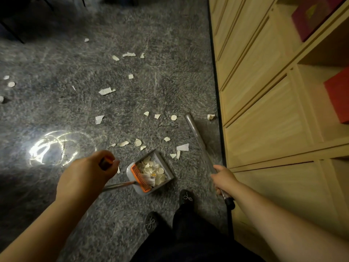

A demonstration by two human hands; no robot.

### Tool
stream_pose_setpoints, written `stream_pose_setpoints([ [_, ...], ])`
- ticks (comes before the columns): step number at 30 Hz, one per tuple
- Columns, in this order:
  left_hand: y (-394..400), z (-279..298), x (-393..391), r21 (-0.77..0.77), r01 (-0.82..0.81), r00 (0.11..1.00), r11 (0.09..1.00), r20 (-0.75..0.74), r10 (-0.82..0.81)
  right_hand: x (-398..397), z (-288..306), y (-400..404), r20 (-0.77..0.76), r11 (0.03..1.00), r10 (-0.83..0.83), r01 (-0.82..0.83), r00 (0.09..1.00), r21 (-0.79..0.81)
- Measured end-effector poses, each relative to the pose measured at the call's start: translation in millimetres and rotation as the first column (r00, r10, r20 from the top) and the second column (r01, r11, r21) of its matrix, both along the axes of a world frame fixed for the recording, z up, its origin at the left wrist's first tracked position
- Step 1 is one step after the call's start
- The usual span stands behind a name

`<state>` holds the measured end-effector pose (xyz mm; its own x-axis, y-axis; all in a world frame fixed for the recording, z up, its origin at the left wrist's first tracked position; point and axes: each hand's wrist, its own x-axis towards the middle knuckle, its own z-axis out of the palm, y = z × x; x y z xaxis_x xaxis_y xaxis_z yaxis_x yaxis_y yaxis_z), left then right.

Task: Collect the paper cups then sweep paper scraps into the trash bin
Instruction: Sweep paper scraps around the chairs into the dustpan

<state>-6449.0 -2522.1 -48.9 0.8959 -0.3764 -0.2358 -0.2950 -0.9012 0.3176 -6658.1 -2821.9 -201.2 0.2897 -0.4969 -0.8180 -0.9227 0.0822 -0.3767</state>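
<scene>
On a grey speckled floor (56, 114) beside a light wooden shelving unit (264, 103), I watch a person standing with both arms out. Their left hand (98, 165) is clenched around the dark, orange-tipped grip of a long-handled dustpan (166, 167), whose metal shaft slants down to a grey tray resting on the floor near the person's feet. Inside the tray lies a heap of pale paper scraps (154, 171), heaped against the orange comb (140, 177) at the tray's near edge.

Their right hand (223, 178) grasps the metal handle of a broom (196, 137), which runs from near right toward the far left and ends close to the foot of the shelving; its head looks blurred, and I cannot make out the bristles.

More torn paper pieces (106, 91) lie scattered over the floor beyond the dustpan, some just past the tray's mouth, others well apart toward the far and left side. One crumpled piece (210, 116) sits near the shelving's base.

Two dark shoes (186, 198) with small bead bows show at the near edge, below the tray. A bright glare patch (51, 148) marks the floor at left. Red boxes (338, 95) sit in the shelving's open compartments at right.
</scene>
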Motion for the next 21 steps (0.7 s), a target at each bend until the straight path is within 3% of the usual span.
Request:
stream_pose_setpoints([
  [7,-23.4,2.7,11.5,-0.024,-0.049,0.999,0.999,0.0,0.049,29.7,4.8,-59.5,0.03,0.997,0.006,-0.004,1.0,-0.072],
  [16,-78.9,-1.4,26.0,-0.091,-0.243,0.967,0.966,0.049,0.248,104.2,-28.9,-178.8,-0.013,1.0,-0.005,0.005,1.0,-0.021],
  [21,-100.6,-20.7,36.4,-0.075,-0.24,0.961,0.968,0.124,0.248,137.9,-33.1,-223.2,-0.02,1.0,0.004,-0.005,1.0,-0.03],
])
